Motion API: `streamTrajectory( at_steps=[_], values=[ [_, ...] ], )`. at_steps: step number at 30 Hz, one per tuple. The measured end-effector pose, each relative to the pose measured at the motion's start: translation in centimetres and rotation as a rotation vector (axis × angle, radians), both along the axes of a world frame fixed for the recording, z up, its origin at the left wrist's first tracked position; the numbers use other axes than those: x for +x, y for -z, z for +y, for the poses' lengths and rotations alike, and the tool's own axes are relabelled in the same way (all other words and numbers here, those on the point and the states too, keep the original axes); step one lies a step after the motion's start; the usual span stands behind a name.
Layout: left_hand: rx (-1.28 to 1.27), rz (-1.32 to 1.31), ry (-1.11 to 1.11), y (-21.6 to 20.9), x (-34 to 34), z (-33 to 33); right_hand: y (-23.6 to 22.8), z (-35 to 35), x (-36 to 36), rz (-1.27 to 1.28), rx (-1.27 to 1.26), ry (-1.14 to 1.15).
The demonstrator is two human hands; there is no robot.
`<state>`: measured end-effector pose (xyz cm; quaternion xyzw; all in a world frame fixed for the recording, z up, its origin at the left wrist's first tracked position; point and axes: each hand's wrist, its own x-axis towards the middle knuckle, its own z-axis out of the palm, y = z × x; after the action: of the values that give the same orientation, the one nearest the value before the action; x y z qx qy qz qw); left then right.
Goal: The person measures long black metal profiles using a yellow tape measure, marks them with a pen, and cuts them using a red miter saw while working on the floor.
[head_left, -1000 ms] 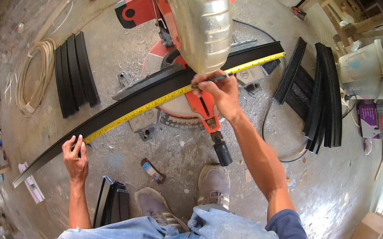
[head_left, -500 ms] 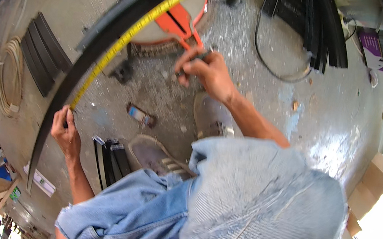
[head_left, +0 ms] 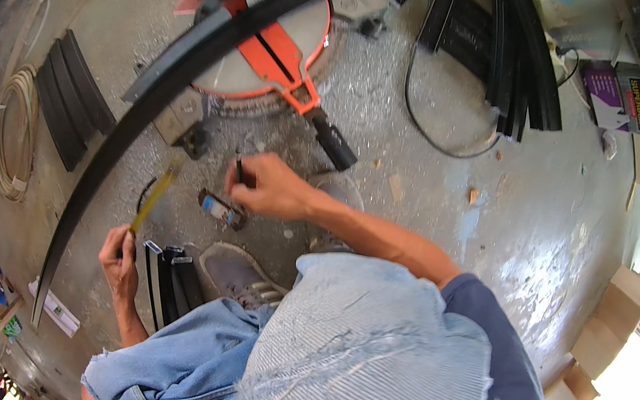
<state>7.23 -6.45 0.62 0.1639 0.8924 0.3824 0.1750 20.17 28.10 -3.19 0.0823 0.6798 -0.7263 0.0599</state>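
Observation:
My left hand point(head_left: 121, 256) is closed at the lower left, gripping a tape measure whose yellow blade point(head_left: 151, 202) sticks up a short way, its far end blurred. The case is hidden in my fingers. Near the middle, my right hand point(head_left: 271, 185) is closed around a thin dark pen-like stick point(head_left: 240, 166). A long black profile strip point(head_left: 137, 119), bowed by the lens, runs across the mitre saw point(head_left: 278, 59) with its orange table insert and black handle. Just left of my right hand, a small dark object with a blue label point(head_left: 219, 209) lies on the floor.
Dark profile pieces point(head_left: 64, 99) and a coiled pale hose point(head_left: 12, 132) lie at the left. Short black offcuts point(head_left: 168, 281) rest by my shoe point(head_left: 238, 270). More black profiles point(head_left: 512, 55) lie at the back right, near a purple box point(head_left: 603, 94). Cardboard point(head_left: 614, 319) stands far right.
The yellow blade has come off the black strip and is now much shorter. My right hand has moved down and left, away from the saw handle. My left hand has dropped slightly lower and right.

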Motion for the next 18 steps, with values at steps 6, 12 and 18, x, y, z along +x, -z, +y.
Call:
streamTrajectory(
  at_steps=[6,12,18],
  values=[
    [-0.113,0.163,0.129,1.8,2.0,-0.3,4.8,-0.4,4.2,-0.138,0.599,-0.363],
    [-0.187,0.304,0.189,2.3,3.6,1.7,2.0,-0.2,4.1,-0.001,0.757,-0.215],
    [-0.231,0.403,0.378,3.3,3.0,7.6,-1.6,10.6,-1.0,0.124,0.574,0.878]
  ],
)
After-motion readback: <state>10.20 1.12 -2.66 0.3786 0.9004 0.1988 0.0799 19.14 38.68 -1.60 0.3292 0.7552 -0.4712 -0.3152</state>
